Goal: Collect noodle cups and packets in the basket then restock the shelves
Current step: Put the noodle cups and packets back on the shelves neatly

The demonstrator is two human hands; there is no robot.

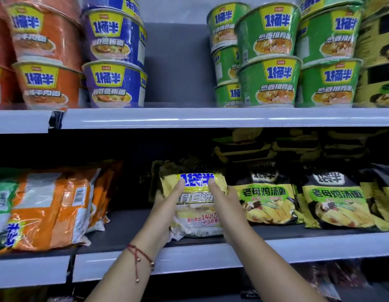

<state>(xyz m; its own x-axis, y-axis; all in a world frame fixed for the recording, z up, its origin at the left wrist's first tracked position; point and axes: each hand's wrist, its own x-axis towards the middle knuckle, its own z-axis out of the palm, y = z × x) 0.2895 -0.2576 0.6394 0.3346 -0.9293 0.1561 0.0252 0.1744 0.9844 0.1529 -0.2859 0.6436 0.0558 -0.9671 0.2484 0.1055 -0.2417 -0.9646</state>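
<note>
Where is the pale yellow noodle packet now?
The pale yellow packet stands on the lower shelf, centre of the head view, held between both hands, just left of the black-and-yellow packets.

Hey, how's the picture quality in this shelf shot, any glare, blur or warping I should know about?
Head view: glare blows out the blue logo at the top of the pale yellow packet held by the left hand and right hand; the orange packets at left are smeared and shiny; the back of the lower shelf is in deep shadow; the wide lens leans the green cups outward near the edges.
</note>
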